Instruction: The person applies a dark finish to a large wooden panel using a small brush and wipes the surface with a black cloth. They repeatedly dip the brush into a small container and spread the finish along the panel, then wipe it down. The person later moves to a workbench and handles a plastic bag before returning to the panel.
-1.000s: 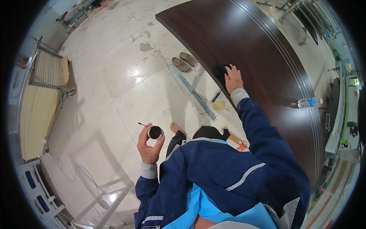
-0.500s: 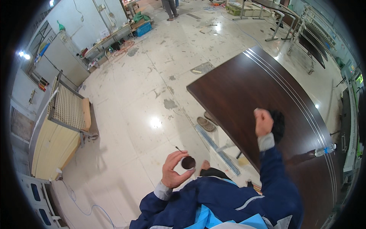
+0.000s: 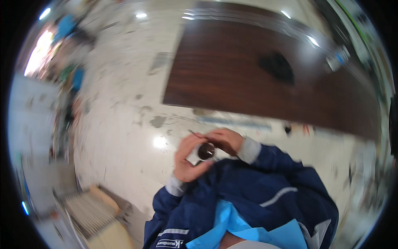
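My left hand [image 3: 187, 159] is closed around a small white cup [image 3: 193, 157], held in front of my body. Dark brown liquid [image 3: 206, 151] shows through its round mouth. A thin dark stick [image 3: 191, 132] pokes out past the left fingertips; its other end is hidden. My right hand [image 3: 226, 140] has come up to the cup's far right side, fingers bent together and close to the left fingertips. Whatever it pinches is hidden by the hand and by blur.
A dark brown wood-look tabletop [image 3: 215, 70] spans the far right, bearing a crumpled black cloth [image 3: 277, 67] and a clear plastic bottle [image 3: 338, 59]. A metal-framed rack [image 3: 89, 211] stands at lower left. A bluish metal bar [image 3: 234, 122] lies below the tabletop's near edge.
My right hand has left the space over the tabletop and come back to the cup in my left hand. The whole view has swung round, with blur.
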The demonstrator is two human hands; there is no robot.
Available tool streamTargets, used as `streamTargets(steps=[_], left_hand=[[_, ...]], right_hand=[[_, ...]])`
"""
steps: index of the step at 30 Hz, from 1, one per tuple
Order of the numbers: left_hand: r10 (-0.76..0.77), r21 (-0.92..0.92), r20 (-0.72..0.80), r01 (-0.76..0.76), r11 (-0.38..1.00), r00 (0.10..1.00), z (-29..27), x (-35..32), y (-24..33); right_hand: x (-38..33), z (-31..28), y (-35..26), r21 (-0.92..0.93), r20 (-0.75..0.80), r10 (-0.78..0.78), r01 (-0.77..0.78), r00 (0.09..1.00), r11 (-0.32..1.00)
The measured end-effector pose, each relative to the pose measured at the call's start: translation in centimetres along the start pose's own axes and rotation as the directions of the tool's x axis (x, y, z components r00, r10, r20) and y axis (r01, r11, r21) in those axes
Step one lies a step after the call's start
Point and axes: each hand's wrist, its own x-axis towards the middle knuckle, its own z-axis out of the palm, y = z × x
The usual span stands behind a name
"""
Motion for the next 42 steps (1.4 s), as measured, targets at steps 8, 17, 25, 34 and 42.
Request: streamTargets(steps=[8,17,25,34,42], left_hand=[[0.011,0.001,0.383,-0.012,1.000,0.924,-5.6,1.1,-3.8],[0.042,-0.020,0.534,-0.037,0.999,0.844,-4.1,1.5,-5.9],[0.064,0.089,0.432,-0.113,0.990,0.900,-0.6,1.7,-11.1],[0.054,0.161,0.405,-0.129,0.978,0.913,1.6,1.8,-12.4],[-0.072,0.092,0.386,0.040,0.995,0.920,2.6,3.0,-12.1]], right_hand=[[1.7,6.7,6.0,0.551,-0.215,-0.101,0.206,0.971,0.809],[-3.1,7.7,9.2,0.481,-0.650,-0.059,0.470,0.758,0.740],[-8.2,7.5,6.5,-0.213,-0.859,-0.293,0.227,0.420,0.950],[-4.8,7.4,3.8,-0.814,-0.566,-0.588,-0.278,0.578,0.510],[-5.2,6.1,3.9,-0.771,-0.636,-0.546,-0.431,0.545,0.469]])
